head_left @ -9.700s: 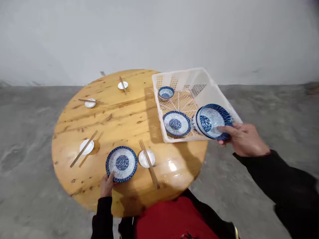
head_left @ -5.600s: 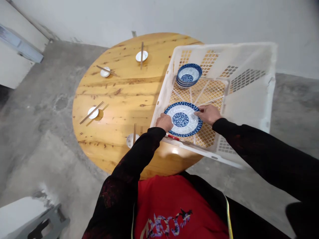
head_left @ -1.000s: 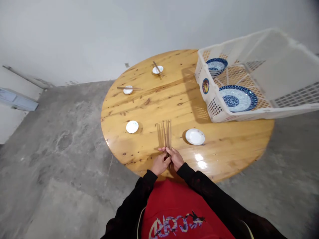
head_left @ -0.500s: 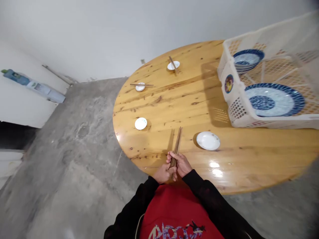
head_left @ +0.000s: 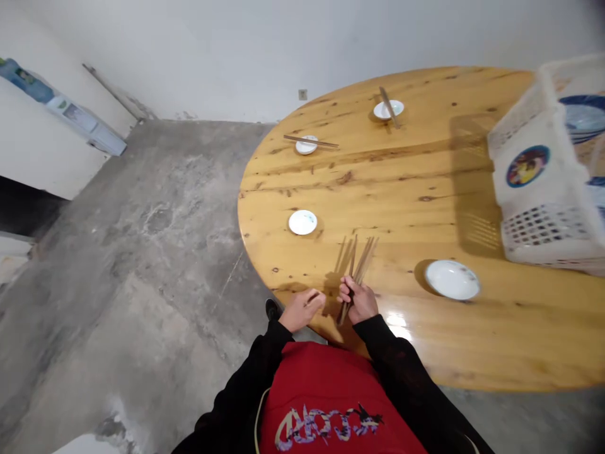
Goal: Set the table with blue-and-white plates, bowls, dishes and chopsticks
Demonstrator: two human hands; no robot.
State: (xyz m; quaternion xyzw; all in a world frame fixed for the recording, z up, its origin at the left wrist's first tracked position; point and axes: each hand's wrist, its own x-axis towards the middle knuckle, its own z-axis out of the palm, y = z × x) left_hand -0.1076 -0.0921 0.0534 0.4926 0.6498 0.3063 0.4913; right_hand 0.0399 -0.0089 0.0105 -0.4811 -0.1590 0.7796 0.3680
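Note:
My right hand (head_left: pixel 362 301) is closed around a bundle of brown chopsticks (head_left: pixel 363 260), their tips fanned out over the table's near edge. Just left of it and apart from the bundle is my left hand (head_left: pixel 305 309), its fingers curled together. A dark streak shows between those fingers, too small to make out. The nearest dish to the left hand is a small white saucer (head_left: pixel 302 222) with nothing across it. To the right of my hands sits a larger-looking white dish (head_left: pixel 452 280).
Farther back on the wooden table (head_left: pixel 378 170), chopsticks lie across a left saucer (head_left: pixel 306 149) and a right saucer (head_left: pixel 397 108). A white plastic crate (head_left: pixel 543 221) holding blue-patterned dishes stands at the right. A water dispenser (head_left: pixel 87 116) is by the left wall.
My left hand has come away from the chopsticks and moved left. The bundle stays in my right hand, its tips more spread. The view has turned left, so the crate now sits farther right.

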